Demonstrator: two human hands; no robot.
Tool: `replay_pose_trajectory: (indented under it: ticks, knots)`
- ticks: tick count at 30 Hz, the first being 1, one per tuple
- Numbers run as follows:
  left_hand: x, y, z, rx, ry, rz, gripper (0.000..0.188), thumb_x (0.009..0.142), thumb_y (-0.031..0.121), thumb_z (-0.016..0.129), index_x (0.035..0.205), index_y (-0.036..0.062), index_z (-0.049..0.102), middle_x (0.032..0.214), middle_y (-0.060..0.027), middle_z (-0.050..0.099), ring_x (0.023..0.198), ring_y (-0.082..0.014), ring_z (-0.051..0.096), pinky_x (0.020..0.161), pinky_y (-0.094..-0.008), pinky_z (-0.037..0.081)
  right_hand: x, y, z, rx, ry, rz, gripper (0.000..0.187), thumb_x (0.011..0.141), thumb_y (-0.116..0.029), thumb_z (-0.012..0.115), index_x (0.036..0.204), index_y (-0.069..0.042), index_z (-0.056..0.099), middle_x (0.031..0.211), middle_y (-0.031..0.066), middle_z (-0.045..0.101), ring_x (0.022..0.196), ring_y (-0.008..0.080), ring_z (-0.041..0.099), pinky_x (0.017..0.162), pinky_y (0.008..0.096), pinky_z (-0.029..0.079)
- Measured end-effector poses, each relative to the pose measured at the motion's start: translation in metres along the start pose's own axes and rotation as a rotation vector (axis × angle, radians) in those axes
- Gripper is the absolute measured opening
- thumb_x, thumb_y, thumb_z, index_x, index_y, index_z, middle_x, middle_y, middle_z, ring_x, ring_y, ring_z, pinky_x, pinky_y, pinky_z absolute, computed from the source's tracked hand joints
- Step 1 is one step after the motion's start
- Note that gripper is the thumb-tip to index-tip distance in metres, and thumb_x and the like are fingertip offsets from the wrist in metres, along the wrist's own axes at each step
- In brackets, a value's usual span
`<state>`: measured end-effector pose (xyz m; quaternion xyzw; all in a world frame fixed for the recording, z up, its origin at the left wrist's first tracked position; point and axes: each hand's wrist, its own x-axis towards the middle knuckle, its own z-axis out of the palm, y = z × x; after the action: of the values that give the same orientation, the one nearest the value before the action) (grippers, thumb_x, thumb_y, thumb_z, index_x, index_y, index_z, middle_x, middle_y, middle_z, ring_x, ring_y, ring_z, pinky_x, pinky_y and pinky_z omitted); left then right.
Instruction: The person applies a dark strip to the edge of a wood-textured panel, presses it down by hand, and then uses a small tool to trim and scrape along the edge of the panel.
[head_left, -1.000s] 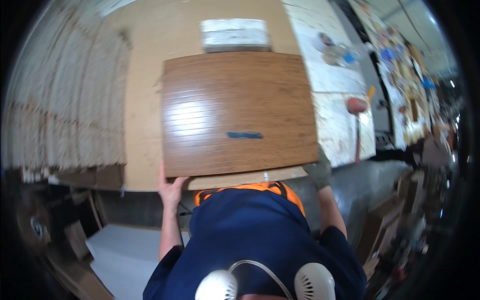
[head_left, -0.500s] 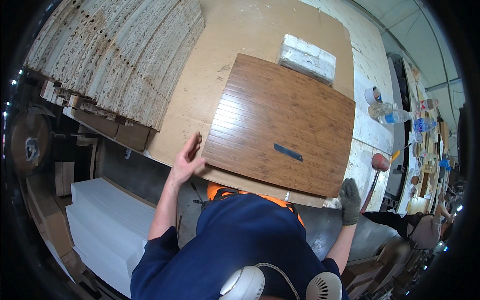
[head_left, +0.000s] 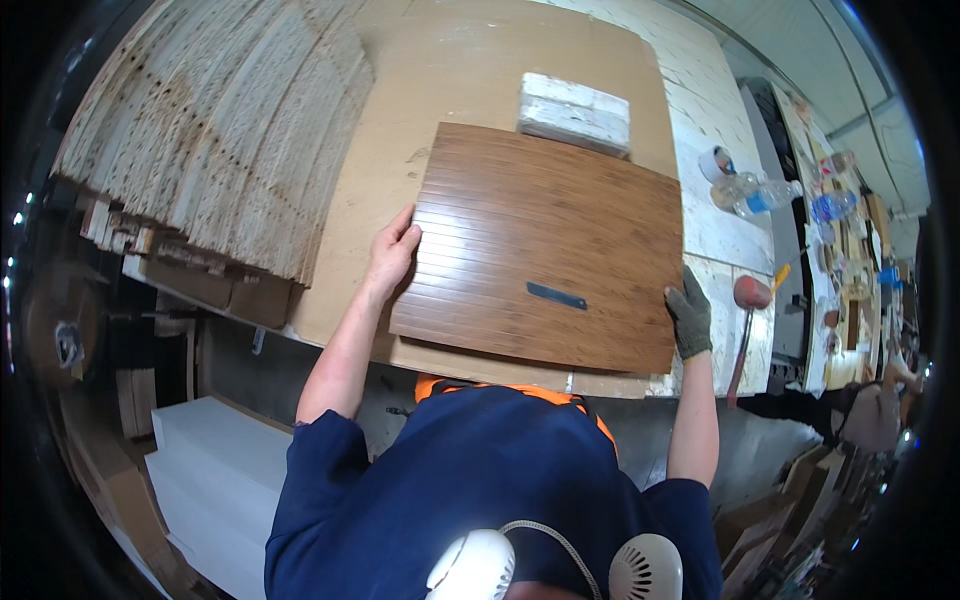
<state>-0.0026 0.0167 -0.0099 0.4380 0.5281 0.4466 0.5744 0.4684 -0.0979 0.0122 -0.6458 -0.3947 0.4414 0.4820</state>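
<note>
A brown wood-grain panel (head_left: 540, 245) with parallel grooves lies on the cardboard-covered table in front of me. My bare left hand (head_left: 393, 255) grips its left edge, with the thumb at the rim. At the opposite edge my right hand (head_left: 688, 316), in a grey-green work glove, closes on the panel near its near right corner. On the panel's face rests a flat dark strip (head_left: 556, 295) with a small hole at one end. The fingers beneath the panel's edges are partly hidden.
A tall row of stacked boards (head_left: 215, 140) stands at the left. Behind the panel sits a tape-wrapped white block (head_left: 575, 112). To the right are a tape roll (head_left: 715, 163), plastic bottles (head_left: 768, 197) and a red-headed mallet (head_left: 752, 292). Another person (head_left: 868, 415) is at far right.
Both hands have come from beside the panel to its left and right edges and taken hold of it. My left hand moved farther up the edge. The view has shifted slightly.
</note>
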Motion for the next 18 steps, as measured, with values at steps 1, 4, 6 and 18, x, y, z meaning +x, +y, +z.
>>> replay_pose_trajectory:
  ticks: [1,4,6,18]
  knots:
    - [0.001,-0.003,0.0,0.01,-0.017,0.012,0.045,0.094,0.006,0.046,0.136,-0.005,0.037,0.135,-0.0149,0.048,0.122,-0.0192,0.046,0.103,-0.0278,0.035,0.002,0.001,-0.001,-0.04,-0.002,-0.018,0.065,0.08,-0.009,0.067,0.136,0.006,0.038,0.132,0.0146,0.048,0.118,0.0201,0.047,0.099,0.0303,0.038]
    - [0.0,-0.001,0.01,-0.035,0.006,0.003,0.043,0.095,0.006,0.044,0.136,-0.0045,0.038,0.133,-0.0136,0.049,0.12,-0.0186,0.047,0.102,-0.0289,0.035,0.004,0.009,-0.003,-0.062,0.006,-0.07,0.066,0.078,-0.008,0.068,0.136,0.004,0.039,0.131,0.0116,0.05,0.117,0.0191,0.048,0.099,0.031,0.038]
    - [0.004,-0.008,0.008,-0.02,0.027,-0.007,0.043,0.096,0.008,0.043,0.137,-0.0039,0.038,0.135,-0.0136,0.048,0.122,-0.0193,0.046,0.104,-0.0303,0.035,-0.001,-0.003,0.006,0.039,-0.037,-0.013,0.066,0.078,-0.008,0.068,0.136,0.004,0.04,0.132,0.0115,0.049,0.118,0.0188,0.047,0.1,0.0309,0.037]
    - [0.008,-0.016,0.001,-0.131,-0.072,0.06,0.045,0.095,0.007,0.043,0.137,-0.0074,0.035,0.136,-0.0165,0.045,0.124,-0.0216,0.044,0.105,-0.0314,0.033,0.007,-0.003,-0.005,-0.263,0.061,0.042,0.078,0.069,-0.012,0.079,0.135,0.003,0.041,0.134,0.0154,0.048,0.123,0.021,0.045,0.104,0.0294,0.034]
